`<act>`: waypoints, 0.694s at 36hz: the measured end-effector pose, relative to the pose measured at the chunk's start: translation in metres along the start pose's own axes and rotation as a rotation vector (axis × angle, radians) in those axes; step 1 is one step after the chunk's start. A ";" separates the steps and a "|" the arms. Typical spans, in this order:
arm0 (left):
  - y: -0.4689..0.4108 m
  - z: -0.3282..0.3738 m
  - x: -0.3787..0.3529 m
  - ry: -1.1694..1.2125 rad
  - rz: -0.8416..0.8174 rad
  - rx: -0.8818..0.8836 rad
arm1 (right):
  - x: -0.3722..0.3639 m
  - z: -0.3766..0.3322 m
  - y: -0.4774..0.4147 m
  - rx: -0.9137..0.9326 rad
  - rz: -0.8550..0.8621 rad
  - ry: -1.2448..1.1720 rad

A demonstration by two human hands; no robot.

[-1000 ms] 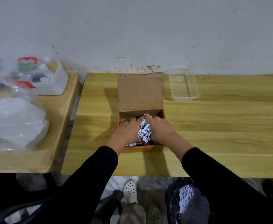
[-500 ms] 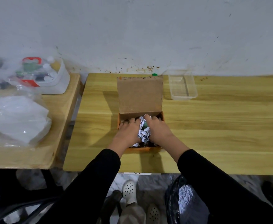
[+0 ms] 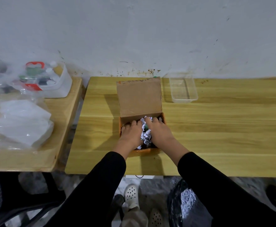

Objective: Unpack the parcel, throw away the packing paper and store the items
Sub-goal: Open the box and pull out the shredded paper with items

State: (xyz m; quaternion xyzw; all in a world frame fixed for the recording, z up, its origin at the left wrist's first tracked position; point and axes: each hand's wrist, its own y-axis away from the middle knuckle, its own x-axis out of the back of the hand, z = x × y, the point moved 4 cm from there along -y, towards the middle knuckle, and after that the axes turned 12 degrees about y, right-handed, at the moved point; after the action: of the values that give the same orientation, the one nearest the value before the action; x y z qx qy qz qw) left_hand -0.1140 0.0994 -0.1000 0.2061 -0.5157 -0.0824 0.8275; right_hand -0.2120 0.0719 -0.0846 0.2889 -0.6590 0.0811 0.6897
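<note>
Cardboard box (image 3: 139, 97) sits mid-bench (image 3: 224, 128), lid flap stood up at the back, orange walls showing at the front. Both hands are down inside it: left hand (image 3: 131, 134) and right hand (image 3: 160, 132) cupped palm-down around a wad of shredded paper (image 3: 145, 136), fingers curled in from either side. Looks like they're gathering it, but whether the grip has closed can't be told from above. Something green peeks out btw the hands; too small to name.

Handling, as a guess: paper shred is v. light, soft, springy, no stiffness, so it'll shed strands if pinched from the top. Better to scoop from under w/ both palms and squeeze into a clump before lifting. Items beneath may snag or ride up w/ it, so lift slowly and check.

Black bag (image 3: 184, 202) on the floor just below the bench edge already shows white shred inside, prob. the bin for it. Clear tray (image 3: 184, 88) stands empty by the wall, right of the box, prob. for the items.
</note>
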 end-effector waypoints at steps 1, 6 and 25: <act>0.000 0.001 0.001 -0.003 0.003 0.001 | 0.001 0.000 0.000 -0.001 0.004 -0.003; 0.004 0.005 0.008 -0.018 0.052 -0.018 | 0.010 0.002 0.003 0.005 0.048 -0.056; 0.017 0.016 0.025 -0.019 0.180 -0.137 | 0.025 0.013 0.015 -0.020 0.135 -0.271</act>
State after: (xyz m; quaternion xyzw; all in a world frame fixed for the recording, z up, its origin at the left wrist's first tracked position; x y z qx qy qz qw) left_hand -0.1183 0.1018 -0.0666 0.1010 -0.5332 -0.0446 0.8387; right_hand -0.2275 0.0708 -0.0563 0.2452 -0.7647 0.0810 0.5903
